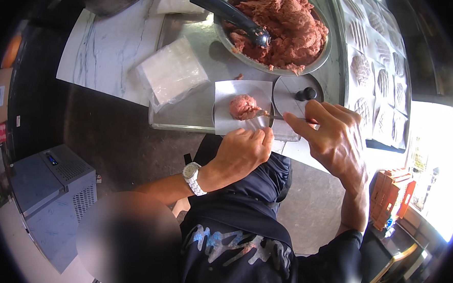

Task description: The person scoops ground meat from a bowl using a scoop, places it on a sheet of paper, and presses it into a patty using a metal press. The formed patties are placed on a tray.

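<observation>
A ball of ground meat rests on a square of white paper, which covers a round metal piece whose rim just shows. My right hand grips a thin metal utensil, its tip touching the ball's right side; whether it is a fork or spoon is unclear. With fingers curled, my left hand sits at the paper's front edge; its fingertips are hidden, so I cannot tell if it pinches the paper. Beyond my right hand lies a round metal press plate with a black knob.
A metal bowl of ground meat holds a black-handled scoop. Bagged paper squares lie on the metal tray. At right, another tray carries several ridged patties on paper. An orange crate stands lower right.
</observation>
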Available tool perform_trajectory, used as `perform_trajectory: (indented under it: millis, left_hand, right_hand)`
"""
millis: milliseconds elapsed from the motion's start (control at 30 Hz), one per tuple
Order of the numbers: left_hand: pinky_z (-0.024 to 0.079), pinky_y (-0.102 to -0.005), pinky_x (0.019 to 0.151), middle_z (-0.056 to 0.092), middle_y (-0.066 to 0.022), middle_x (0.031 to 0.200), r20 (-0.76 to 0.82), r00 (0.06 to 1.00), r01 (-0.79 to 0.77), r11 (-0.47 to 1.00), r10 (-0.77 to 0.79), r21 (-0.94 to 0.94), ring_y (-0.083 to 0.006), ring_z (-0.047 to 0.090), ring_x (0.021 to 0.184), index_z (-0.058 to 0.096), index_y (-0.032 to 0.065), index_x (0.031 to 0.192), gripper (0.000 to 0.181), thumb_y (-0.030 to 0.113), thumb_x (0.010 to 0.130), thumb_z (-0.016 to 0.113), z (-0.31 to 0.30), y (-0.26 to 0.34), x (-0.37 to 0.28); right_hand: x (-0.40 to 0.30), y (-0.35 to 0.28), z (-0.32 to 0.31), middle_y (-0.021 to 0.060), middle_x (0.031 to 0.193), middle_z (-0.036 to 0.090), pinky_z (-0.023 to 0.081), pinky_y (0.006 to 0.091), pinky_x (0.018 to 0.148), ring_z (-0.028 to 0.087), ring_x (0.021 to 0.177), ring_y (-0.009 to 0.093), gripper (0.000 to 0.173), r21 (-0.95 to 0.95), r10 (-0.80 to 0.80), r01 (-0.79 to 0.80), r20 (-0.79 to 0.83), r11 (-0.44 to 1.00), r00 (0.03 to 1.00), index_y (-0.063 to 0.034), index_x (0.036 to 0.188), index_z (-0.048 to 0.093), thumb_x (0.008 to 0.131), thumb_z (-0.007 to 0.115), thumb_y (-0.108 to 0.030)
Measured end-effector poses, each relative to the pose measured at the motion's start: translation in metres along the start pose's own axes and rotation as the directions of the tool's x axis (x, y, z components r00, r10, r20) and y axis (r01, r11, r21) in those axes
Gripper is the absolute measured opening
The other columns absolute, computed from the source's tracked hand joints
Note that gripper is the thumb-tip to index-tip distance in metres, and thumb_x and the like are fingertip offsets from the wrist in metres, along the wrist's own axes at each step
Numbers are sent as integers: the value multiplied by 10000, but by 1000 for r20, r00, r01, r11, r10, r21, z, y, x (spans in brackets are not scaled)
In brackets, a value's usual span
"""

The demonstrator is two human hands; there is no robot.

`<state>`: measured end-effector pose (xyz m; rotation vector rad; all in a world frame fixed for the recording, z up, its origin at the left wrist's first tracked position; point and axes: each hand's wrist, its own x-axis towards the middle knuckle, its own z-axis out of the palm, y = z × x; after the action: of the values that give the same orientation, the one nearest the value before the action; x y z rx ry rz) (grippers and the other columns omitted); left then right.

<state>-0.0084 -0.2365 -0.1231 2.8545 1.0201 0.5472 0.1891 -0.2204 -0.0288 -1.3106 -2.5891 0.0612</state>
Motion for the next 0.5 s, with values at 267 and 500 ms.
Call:
perform_trajectory:
  millis: [267, 500]
  left_hand:
    - [403, -273, 452, 498, 4, 587, -93, 996, 5, 996, -14, -93, -127, 513, 463, 679, 63, 944, 189, 122, 767, 708, -3, -2, -10]
    - [391, -278, 472, 539, -19, 580, -83, 799, 536, 769, -595, -348, -128, 494, 472, 660, 74, 835, 139, 191, 809, 729, -41, -41, -16]
  right_hand:
    - [-9, 4, -2, 13, 681, 505, 456, 319, 486, 599, 612, 171, 260, 99, 85, -85, 10, 991, 996, -121, 907, 712, 654, 674, -70]
    - [-16, 6, -10, -4, 635, 503, 412, 282, 430, 547, 515, 133, 283, 175, 104, -95, -42, 980, 994, -147, 867, 740, 614, 688, -31]
